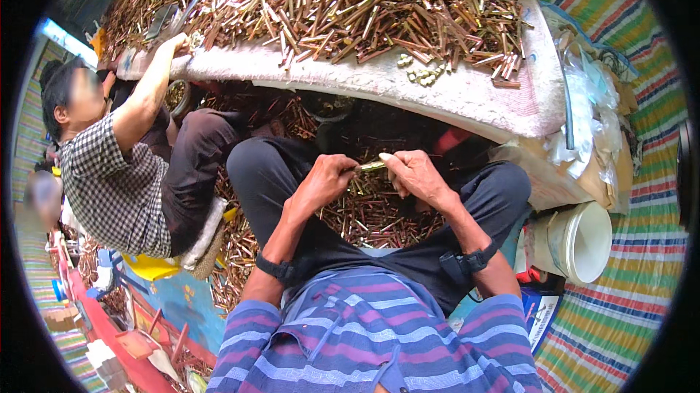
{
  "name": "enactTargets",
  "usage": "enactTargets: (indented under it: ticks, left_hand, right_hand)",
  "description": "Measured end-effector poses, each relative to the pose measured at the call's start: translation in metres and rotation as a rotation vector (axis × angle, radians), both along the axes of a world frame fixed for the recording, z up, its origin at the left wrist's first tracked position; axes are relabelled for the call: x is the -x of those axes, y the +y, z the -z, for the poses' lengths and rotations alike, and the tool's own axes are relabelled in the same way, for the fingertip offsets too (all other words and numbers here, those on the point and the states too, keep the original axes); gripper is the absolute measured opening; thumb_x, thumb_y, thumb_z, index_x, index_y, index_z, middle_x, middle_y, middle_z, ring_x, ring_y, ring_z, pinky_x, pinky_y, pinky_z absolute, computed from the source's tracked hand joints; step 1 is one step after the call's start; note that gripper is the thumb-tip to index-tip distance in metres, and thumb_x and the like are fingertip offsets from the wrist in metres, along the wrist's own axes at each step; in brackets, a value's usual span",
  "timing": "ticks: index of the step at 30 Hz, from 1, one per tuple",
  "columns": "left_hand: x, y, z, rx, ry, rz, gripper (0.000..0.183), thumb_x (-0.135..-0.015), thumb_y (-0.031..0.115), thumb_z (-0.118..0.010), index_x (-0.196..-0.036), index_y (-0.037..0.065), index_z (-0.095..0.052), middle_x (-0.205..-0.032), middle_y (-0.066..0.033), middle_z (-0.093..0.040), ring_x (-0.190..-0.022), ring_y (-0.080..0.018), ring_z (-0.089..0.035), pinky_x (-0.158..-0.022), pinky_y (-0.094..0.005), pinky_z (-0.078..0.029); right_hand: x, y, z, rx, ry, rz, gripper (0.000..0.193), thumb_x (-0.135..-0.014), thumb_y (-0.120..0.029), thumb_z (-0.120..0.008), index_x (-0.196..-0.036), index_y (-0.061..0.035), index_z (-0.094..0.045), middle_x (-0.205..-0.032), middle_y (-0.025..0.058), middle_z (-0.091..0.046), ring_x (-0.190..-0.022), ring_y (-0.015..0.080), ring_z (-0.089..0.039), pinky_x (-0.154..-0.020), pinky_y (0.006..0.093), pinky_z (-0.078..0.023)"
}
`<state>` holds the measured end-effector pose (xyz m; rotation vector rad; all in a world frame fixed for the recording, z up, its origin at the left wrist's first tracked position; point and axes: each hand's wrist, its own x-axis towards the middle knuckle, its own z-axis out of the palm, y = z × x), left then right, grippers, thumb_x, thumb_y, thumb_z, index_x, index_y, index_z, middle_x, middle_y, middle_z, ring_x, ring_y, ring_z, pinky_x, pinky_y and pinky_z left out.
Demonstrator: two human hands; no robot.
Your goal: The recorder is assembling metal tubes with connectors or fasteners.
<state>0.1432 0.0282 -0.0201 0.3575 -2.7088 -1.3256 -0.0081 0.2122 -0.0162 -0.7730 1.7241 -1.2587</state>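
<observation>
Between my knees, my left hand (329, 177) and my right hand (414, 174) are both closed on a short pale yellow-green stem piece (372, 166), one at each end. Its colour is lighter than that of the brown stems around it. My right thumb presses along the stem's right end; whether a small tool is tucked in my fingers cannot be seen. Beyond my hands, a large heap of cut reddish-brown stems (343, 6) covers a cloth-topped table (541, 94). Near its front edge lies a small cluster of short whitish pieces (423, 71).
Brown peelings (372, 211) litter the ground under my hands. To the left sits a co-worker (124, 160) in a checked shirt, one arm reaching to the table. A white bucket (583, 243) lies tilted at my right, below plastic bags (587, 101) and beside a striped tarp (627, 276).
</observation>
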Motion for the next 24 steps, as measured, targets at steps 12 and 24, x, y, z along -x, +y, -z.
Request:
enactTargets:
  ticks: [12, 24]
  left_hand:
    - [-0.014, 0.001, -0.016, -0.086, -0.006, -0.085, 0.038, -0.091, 0.014, -0.074, -0.122, -0.006, -0.065, -0.096, -0.0123, -0.073, -0.074, -0.0123, -0.069, -0.065, -0.0278, -0.055]
    - [-0.087, -0.040, -0.085, -0.139, 0.296, -0.659, 0.024, -0.097, 0.009, -0.066, -0.117, -0.005, -0.069, -0.090, -0.0075, -0.072, -0.067, -0.0086, -0.066, -0.052, -0.0214, -0.049]
  right_hand:
    - [0.009, 0.016, -0.017, -0.136, 0.114, 0.011, 0.059, -0.102, -0.045, -0.054, -0.069, 0.0018, -0.066, -0.056, 0.0061, -0.060, -0.046, 0.0138, -0.059, -0.045, 0.0288, -0.047]
    - [0.012, 0.028, -0.017, -0.046, 0.226, -0.003, 0.038, -0.102, -0.032, -0.060, -0.086, 0.0017, -0.069, -0.067, 0.0037, -0.065, -0.058, 0.0098, -0.063, -0.054, 0.0257, -0.052]
